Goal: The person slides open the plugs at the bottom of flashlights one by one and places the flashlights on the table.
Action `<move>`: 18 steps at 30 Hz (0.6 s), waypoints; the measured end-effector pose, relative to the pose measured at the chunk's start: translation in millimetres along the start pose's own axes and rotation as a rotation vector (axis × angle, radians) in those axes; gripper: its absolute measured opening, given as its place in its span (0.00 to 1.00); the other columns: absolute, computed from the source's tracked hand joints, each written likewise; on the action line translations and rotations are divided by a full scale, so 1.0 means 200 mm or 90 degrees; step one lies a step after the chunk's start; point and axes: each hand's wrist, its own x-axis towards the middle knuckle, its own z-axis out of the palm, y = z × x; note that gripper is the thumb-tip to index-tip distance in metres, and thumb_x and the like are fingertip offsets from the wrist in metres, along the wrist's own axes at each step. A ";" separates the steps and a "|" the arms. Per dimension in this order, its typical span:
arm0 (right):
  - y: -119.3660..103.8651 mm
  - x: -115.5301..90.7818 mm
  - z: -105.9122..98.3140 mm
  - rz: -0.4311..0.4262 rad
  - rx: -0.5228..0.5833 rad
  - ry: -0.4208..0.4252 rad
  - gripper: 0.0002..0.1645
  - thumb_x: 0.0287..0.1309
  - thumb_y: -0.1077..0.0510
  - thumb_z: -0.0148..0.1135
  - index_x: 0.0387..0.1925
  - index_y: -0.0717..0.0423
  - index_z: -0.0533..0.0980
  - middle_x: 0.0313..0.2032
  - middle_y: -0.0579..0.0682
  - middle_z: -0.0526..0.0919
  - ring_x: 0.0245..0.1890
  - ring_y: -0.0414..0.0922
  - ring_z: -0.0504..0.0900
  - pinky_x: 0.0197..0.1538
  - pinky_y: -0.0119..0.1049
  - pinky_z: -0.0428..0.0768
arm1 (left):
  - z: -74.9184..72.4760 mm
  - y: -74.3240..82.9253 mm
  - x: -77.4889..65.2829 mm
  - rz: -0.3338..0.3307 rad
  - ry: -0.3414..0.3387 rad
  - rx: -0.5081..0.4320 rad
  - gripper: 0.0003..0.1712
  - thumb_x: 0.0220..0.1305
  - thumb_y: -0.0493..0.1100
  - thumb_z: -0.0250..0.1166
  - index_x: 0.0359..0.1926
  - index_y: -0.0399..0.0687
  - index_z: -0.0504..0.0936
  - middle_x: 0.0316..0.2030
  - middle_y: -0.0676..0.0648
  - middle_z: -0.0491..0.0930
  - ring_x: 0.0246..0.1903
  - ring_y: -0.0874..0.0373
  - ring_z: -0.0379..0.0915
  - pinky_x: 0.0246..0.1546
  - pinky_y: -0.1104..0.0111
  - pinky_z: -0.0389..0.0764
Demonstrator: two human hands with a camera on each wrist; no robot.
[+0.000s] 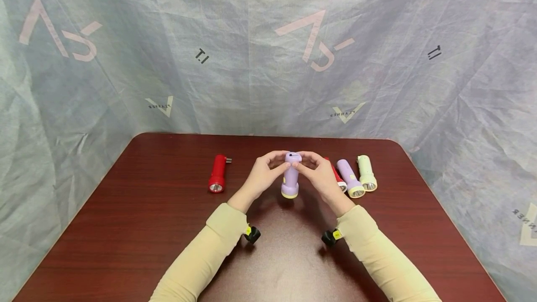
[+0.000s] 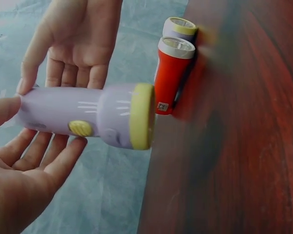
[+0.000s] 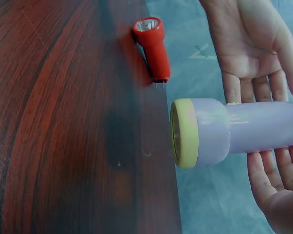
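Flashlight (image 1: pixel 290 181), lilac, is held lens-down above the desk (image 1: pixel 126 218), pinched by our left hand (image 1: pixel 261 174) and right hand (image 1: pixel 322 175) together. We judge this a holding-up step; the next move calls for steady, shared control.

between the left hand (image 1: pixel 263 171) and right hand (image 1: pixel 322 176), a lilac flashlight (image 1: pixel 290 181) — yellow rim (image 2: pixel 138 117), yellow switch (image 2: pixel 80 128), white streaks (image 2: pixel 88 107); left of the hands, a red flashlight (image 1: pixel 217 170); right of them, a white-rimmed red flashlight (image 2: pixel 170 75), yellow-rimmed lilac flashlight (image 1: pixel 349 176), cream flashlight (image 1: pixel 366 168) — beneath, red-brown wood-grain tabletop (image 1: pixel 126 213).
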 end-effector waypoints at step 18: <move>-0.15 -0.10 0.04 -0.069 -0.073 0.024 0.22 0.50 0.63 0.69 0.47 0.68 0.74 0.41 0.66 0.80 0.40 0.49 0.80 0.42 0.25 0.79 | -0.03 0.03 0.01 0.025 -0.005 0.057 0.21 0.59 0.48 0.68 0.52 0.48 0.80 0.47 0.52 0.82 0.47 0.58 0.77 0.50 0.61 0.77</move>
